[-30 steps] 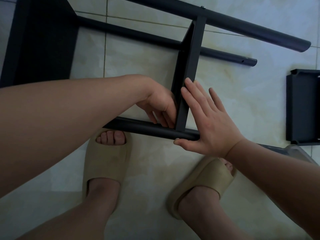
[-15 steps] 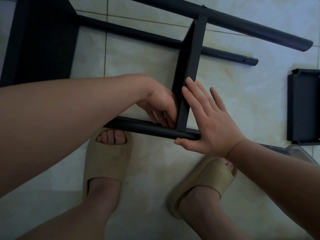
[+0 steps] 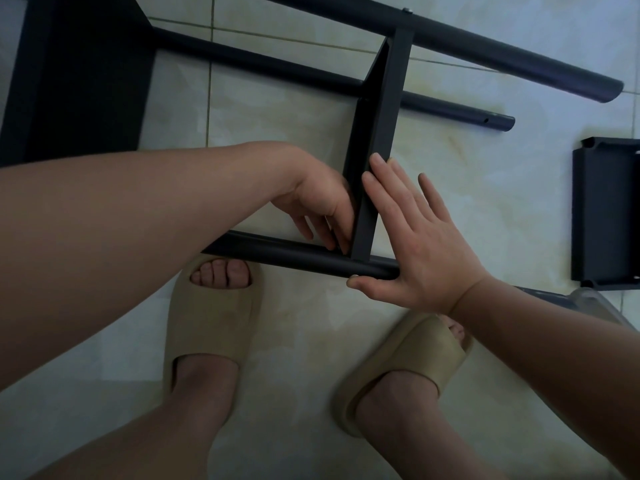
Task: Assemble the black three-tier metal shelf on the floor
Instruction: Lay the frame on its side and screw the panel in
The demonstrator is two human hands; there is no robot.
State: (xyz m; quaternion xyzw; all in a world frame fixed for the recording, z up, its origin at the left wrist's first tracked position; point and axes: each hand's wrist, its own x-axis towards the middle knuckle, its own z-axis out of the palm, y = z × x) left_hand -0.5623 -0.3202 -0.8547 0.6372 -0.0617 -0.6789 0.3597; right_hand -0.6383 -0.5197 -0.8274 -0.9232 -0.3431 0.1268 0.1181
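Beside right hand, shelf tier (touching)

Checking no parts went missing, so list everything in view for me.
poles: three, black, lying across the floor
fitted tier: one, black, on edge between the poles
dark panel: one, black, upper left
loose tier: one, black, flat on floor, right
screw head: one, silvery, on far pole
plastic item: one, clear, lower right edge
slides: two, beige, worn, bottom centre
floor: one, pale tiles, underneath everything
left hand: one, fingertips at tier-pole joint, grip unclear
right hand: one, flat against fitted tier, thumb at near pole
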